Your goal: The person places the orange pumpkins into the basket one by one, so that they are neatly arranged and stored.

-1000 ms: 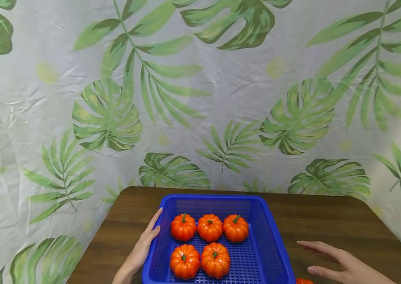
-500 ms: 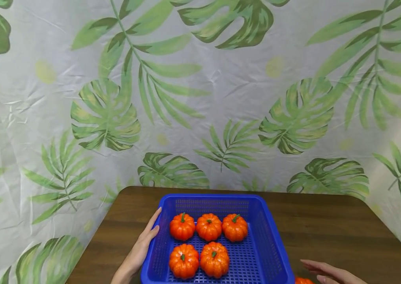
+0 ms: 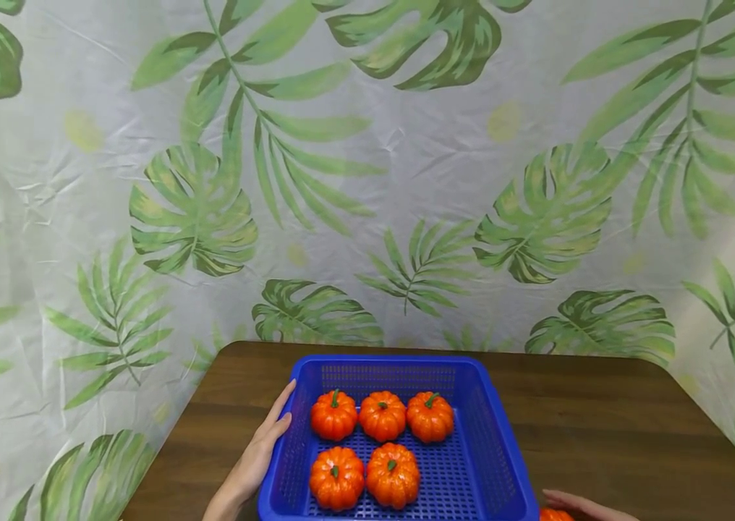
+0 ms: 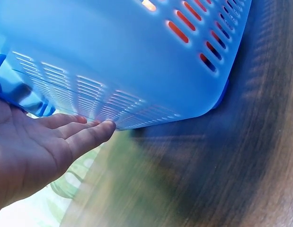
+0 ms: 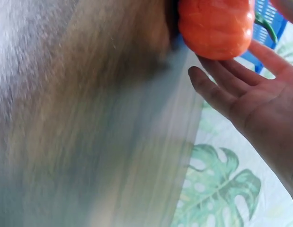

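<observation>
A blue plastic basket with slotted walls stands on the table, several small orange pumpkins with green stems inside it. My left hand rests against its left side, thumb at the rim. In the left wrist view, its straight fingers lie along the outer wall. Right of the basket, another orange pumpkin shows partly at the bottom edge of the head view. My right hand is beside that pumpkin, its fingers extended around the far side and not curled in; the thumb is mostly out of frame.
The dark wood table has rounded back corners. Behind it hangs a pale cloth printed with green leaves. Inside the basket, a bare stretch of slotted floor shows at the front right.
My right hand has come down toward the front edge, to the pumpkin right of the basket. The left hand and the basket have stayed in place.
</observation>
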Demonstrator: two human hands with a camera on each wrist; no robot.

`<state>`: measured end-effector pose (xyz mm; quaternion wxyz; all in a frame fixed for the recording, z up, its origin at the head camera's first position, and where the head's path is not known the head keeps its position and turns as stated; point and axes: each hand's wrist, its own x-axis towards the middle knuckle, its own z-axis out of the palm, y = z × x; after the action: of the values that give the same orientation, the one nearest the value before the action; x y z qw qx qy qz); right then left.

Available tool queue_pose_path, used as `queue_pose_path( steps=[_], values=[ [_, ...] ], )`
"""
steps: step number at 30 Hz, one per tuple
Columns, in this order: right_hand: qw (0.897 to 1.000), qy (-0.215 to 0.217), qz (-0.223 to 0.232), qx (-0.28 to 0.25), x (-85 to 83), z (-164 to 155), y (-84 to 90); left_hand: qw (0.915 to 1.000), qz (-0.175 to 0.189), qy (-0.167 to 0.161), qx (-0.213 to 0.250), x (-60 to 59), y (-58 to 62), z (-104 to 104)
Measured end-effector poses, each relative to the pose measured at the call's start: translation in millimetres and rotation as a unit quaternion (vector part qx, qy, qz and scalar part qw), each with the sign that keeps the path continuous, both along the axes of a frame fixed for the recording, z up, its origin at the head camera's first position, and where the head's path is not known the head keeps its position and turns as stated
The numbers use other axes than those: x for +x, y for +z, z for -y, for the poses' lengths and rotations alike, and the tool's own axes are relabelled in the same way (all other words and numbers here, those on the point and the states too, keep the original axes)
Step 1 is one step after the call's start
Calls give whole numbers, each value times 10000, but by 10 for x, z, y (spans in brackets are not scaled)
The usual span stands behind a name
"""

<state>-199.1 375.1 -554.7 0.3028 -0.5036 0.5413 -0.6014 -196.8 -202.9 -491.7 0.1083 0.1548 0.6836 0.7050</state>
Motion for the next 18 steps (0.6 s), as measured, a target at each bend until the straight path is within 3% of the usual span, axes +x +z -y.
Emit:
queue_pose_path(
  steps=[2, 5, 8, 10, 13, 15, 18],
  values=[
    [9993, -102, -146, -315, 76, 102, 80, 10000, 1, 17, -4, 1, -2, -4],
    [9958, -622, -614, -274, 185, 177, 176, 10000, -3, 34, -7, 1, -3, -9],
    [9772, -1336, -1646, 149, 232, 177, 228, 10000, -6, 37, -6, 1, -1, -9],
    [9617, -1734, -2054, 532, 245, 142, 247, 10000, -2, 26, -7, 2, 0, -7],
    [9692, -1658, -1593, 887, 211, 50, 263, 10000, 9, 6, -21, 4, 1, -3],
    [9815, -1411, -955, 869, 178, -14, 273, 10000, 8, -6, -19, 4, 0, 0],
    [9918, -1048, -253, 681, 135, -85, 273, 10000, 6, -11, -20, 3, -1, 2]
  ],
)
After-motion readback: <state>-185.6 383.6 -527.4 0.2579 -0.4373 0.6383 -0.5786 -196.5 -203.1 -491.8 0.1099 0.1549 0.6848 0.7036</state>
